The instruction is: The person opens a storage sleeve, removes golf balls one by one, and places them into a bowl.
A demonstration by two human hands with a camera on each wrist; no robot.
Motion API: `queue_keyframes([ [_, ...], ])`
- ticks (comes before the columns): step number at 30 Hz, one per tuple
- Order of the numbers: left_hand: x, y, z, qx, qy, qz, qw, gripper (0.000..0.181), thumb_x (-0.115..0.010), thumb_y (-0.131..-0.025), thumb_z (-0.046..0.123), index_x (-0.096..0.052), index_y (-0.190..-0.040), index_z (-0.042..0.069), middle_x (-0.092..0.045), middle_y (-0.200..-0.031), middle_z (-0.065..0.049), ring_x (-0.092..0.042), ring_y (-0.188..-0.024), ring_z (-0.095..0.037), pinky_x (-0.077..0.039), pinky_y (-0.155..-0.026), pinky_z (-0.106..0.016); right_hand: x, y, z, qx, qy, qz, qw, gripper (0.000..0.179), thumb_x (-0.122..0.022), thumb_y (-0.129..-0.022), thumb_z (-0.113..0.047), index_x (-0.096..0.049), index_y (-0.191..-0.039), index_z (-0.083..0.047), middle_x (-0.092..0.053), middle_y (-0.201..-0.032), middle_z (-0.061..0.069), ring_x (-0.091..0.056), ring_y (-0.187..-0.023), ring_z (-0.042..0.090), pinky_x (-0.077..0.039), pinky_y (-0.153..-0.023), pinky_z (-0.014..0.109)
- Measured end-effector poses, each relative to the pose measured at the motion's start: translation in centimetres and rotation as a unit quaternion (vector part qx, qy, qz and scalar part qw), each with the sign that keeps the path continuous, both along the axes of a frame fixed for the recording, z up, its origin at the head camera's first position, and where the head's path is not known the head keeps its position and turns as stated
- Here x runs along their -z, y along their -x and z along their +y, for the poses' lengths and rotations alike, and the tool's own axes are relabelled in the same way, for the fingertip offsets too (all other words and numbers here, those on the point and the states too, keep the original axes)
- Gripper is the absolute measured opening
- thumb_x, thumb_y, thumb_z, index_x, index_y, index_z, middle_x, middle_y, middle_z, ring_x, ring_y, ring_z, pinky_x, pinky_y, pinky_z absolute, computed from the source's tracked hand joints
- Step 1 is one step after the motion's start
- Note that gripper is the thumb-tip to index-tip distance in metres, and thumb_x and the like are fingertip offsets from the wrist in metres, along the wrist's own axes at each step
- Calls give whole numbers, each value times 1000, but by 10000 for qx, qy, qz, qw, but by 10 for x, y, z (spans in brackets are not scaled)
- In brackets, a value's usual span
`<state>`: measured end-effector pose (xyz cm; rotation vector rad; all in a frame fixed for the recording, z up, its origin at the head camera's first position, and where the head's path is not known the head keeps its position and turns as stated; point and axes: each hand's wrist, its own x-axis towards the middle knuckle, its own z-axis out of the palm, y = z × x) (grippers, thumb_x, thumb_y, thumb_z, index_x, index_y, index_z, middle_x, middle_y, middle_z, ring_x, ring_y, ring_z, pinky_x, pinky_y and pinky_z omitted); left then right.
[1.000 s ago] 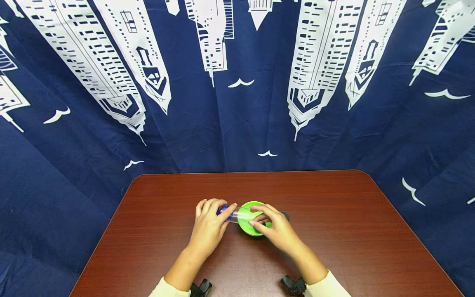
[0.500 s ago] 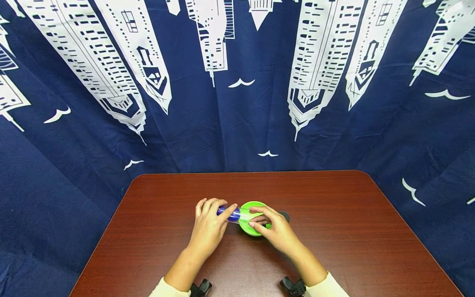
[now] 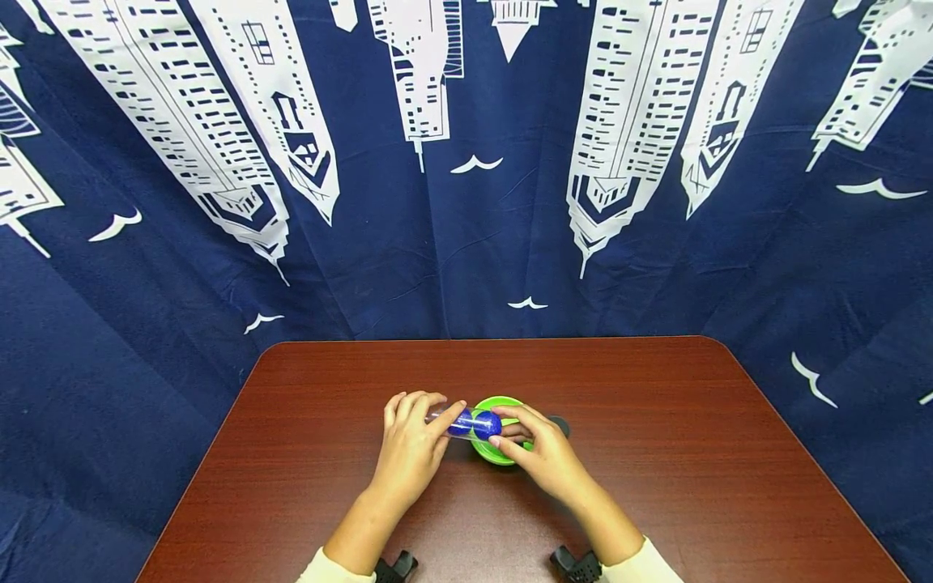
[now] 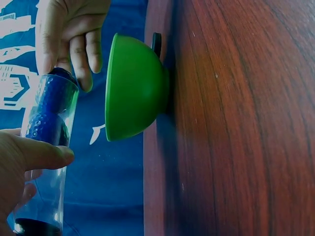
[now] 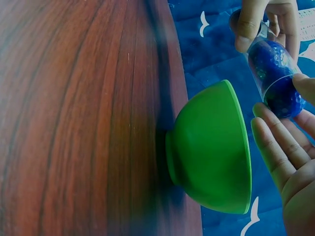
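Note:
My left hand (image 3: 410,445) holds a clear plastic tube (image 4: 54,184) tilted over a green bowl (image 5: 211,152), thumb on one side. Two dimpled blue golf balls sit toward the tube's mouth: the inner golf ball (image 5: 268,56) is inside, and the outer golf ball (image 3: 487,426) pokes out past the rim. My right hand (image 3: 543,449) is at that mouth, with its thumb and index finger on either side of the outer golf ball; the other fingers extend beneath. A black end (image 4: 37,227) shows at the tube's other end. The bowl stands upright on the table below both hands.
A dark round piece (image 3: 560,425) lies on the brown wooden table (image 3: 350,372), just beyond the right hand and beside the bowl. A blue cloth (image 3: 437,243) printed with white buildings and birds hangs behind the table's far edge.
The blue golf balls have slid rightward along the tube, from the left hand's end to its mouth, up to the right hand's thumb and index finger. Both hands stay nearly in place.

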<state>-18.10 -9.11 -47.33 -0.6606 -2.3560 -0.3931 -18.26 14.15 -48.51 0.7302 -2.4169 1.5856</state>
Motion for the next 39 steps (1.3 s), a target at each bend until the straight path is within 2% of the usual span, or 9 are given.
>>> queue_keyframes([
  [7,2,-1,0,-47,-58,-23,10000,60,-87,-71,6,-71,-125,29,-64,-120,-1,-56,-116,-25,-35,-107,-53,1,-1,0,-11,42,-39,10000,40,-76,-91,-20,-65,-129,-15,-67,-125,8,-73,-99,19,-60,-86,24],
  [20,5,0,-1,-31,-203,7,9998,56,-86,-72,7,-73,-122,27,-65,-118,-1,-57,-114,-26,-36,-105,-53,1,-1,-1,20,119,-28,9999,39,-75,-92,-19,-65,-129,-13,-67,-120,7,-72,-100,20,-60,-87,27],
  [30,6,1,0,-80,-220,-117,9997,56,-87,-73,8,-72,-124,28,-64,-119,-1,-57,-115,-25,-35,-105,-51,2,2,0,73,60,176,9998,36,-75,-92,-18,-65,-127,-15,-68,-117,5,-73,-97,19,-61,-84,27],
  [39,6,2,0,-102,-286,-245,9992,60,-89,-71,8,-72,-125,27,-64,-120,0,-57,-116,-25,-36,-105,-51,-2,2,-1,119,65,68,9999,37,-76,-92,-19,-66,-126,-14,-67,-115,4,-73,-97,17,-60,-84,25],
])
